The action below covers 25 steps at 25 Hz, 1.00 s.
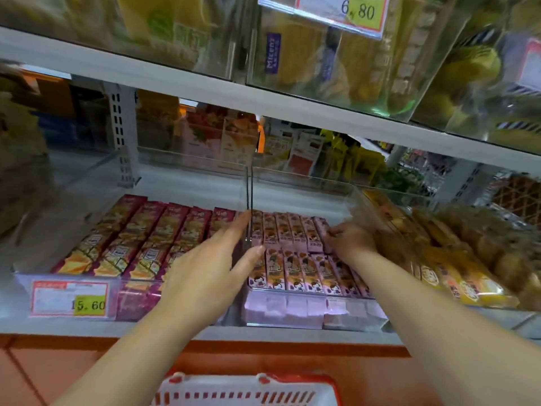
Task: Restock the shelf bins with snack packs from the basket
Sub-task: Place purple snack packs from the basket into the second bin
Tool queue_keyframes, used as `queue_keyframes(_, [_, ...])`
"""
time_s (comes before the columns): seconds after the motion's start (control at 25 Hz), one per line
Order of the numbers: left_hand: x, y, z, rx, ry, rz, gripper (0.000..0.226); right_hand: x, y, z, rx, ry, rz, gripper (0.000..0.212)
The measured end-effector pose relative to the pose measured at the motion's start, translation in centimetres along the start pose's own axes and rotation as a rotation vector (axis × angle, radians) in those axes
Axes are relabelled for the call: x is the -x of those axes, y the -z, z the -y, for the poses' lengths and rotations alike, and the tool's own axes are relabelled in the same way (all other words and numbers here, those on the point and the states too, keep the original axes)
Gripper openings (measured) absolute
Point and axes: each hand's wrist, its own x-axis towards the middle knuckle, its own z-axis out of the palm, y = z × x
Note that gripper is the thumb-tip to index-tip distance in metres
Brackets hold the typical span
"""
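Hands first: the person's left hand (205, 276) is flat and spread, holding nothing, with its index finger along the clear divider (248, 200) and its thumb resting on the pink packs (292, 259).

Going left to right: the left-side bin (128, 303), with a 15.60 price tag (70, 300), has a row of maroon packs (131, 241) and bare space behind them. Next, the middle bin (292, 313) shows two tidy rows of pink packs. The right hand (351, 241) has its fingers bent onto the end pack of the back row; gripping or just nudging, can't tell. Further right sit yellow packs (456, 282).

Looks mostly stocked, so probably straightening now. The red basket (248, 380) is down below, and its contents aren't visible.
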Motion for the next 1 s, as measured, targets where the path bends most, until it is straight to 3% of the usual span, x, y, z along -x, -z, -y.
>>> queue_keyframes(0.16, [0.2,0.1,-0.2,0.001,0.0,0.0,0.061,0.7,0.7,0.3,0.07,0.031,0.181,0.034])
queue_keyframes(0.24, [0.1,0.3,-0.3,0.025,0.012,0.011,0.061,1.7,2.0,0.7,0.052,0.023,0.158,0.04])
queue_keyframes(0.36, [1.2,0.1,0.1,0.108,-0.007,-0.069,0.058,5.8,3.5,1.0,-0.328,0.098,-0.143,0.038])
queue_keyframes(0.44, [3.9,-0.6,0.6,0.163,-0.085,-0.275,0.048,10.9,3.4,0.7,-0.56,0.221,-0.39,0.033])
queue_keyframes(0.52, [7.7,-1.9,1.0,0.168,-0.15,-0.425,0.04,15.8,1.7,-0.4,-0.688,0.366,-0.507,0.03])
queue_keyframes(0.56, [9.8,-3.1,1.3,0.167,-0.165,-0.406,0.039,18.1,0.4,-1.3,-0.724,0.401,-0.503,0.029])
queue_keyframes(0.68, [16.3,-7.6,3.4,0.179,-0.097,-0.019,0.039,23.7,-4.8,-4.8,-0.72,0.268,-0.331,0.028])
queue_keyframes(0.84, [22.9,-11.7,7.2,0.111,0.125,0.601,0.046,27.6,-14.9,-11.4,-0.264,-0.079,0.433,0.029])
queue_keyframes(0.92, [24.5,-12.5,8.2,0.091,0.18,0.739,0.049,28.7,-19.1,-13.9,-0.08,-0.144,0.667,0.042])
queue_keyframes(1.0, [25.5,-13.4,8.8,0.113,0.278,0.807,0.049,29.5,-21.9,-15.1,0.089,-0.195,0.74,0.042])
